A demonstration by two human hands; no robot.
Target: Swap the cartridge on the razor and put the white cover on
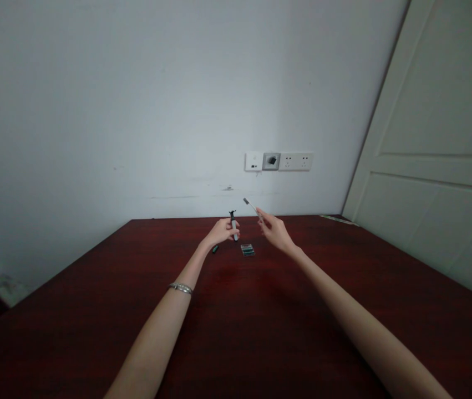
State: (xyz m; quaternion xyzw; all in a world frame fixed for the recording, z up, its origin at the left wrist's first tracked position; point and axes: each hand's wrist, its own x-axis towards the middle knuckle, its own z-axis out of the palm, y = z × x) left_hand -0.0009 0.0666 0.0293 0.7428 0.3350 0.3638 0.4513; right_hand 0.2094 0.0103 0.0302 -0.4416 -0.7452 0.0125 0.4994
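My left hand (223,230) is closed around a slim white handle with a black top (233,224), held upright above the dark red table (94,310). My right hand (275,230) pinches a thin stick with a small grey head (249,204), tilted up and to the left toward the handle. The two objects are apart. Below and between the hands, a small clear case with green parts (248,250) lies on the table. A small dark cap-like piece (214,249) lies by my left wrist. A silver bracelet (181,287) is on my left forearm.
A white wall stands behind the table, with a row of sockets and switches (279,161). A pale door (439,166) is on the right. A thin flat strip (338,219) lies at the table's far right corner.
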